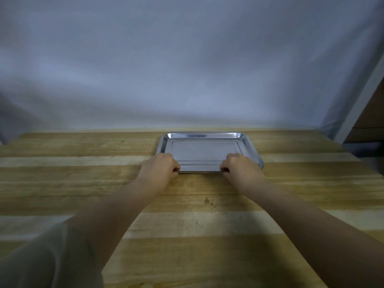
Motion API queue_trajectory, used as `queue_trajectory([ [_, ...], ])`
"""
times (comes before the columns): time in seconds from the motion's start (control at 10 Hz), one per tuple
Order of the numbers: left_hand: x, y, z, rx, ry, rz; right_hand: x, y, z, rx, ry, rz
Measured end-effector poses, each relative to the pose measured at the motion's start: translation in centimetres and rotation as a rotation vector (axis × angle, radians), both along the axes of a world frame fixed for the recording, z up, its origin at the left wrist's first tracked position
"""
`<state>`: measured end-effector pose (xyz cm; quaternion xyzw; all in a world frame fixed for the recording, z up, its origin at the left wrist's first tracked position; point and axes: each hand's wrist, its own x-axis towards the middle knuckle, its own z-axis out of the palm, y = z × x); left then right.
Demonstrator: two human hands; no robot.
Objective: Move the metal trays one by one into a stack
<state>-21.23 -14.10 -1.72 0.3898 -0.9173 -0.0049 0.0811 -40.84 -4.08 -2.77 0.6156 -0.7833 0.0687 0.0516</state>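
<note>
Metal tray (204,149): rectangular, rounded corners, raised rim, dull polished steel with a stepped flat floor. It lies at the far side of the striped, grained wooden table (83,183) (some dark marks nearer the person). Left hand (159,166) and right hand (241,166) each clasp its near corners, fingers curled around the rim.

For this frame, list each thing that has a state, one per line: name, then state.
metal tray: flat on the wooden table, open side up, nothing in it; whether other trays lie beneath it cannot be told.
left hand: closed on the tray's near left corner.
right hand: closed on the tray's near right corner.
</note>
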Motion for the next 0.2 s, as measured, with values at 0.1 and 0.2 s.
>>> queue_trajectory([
  [0.1,0.4,0.5,-0.1,0.084,0.061,0.02,0.1,0.9,0.0,-0.015,-0.073,0.009],
  [0.2,2.0,1.2,-0.6,0.121,0.171,0.045,0.2,2.5,0.0,-0.038,-0.11,0.002],
])
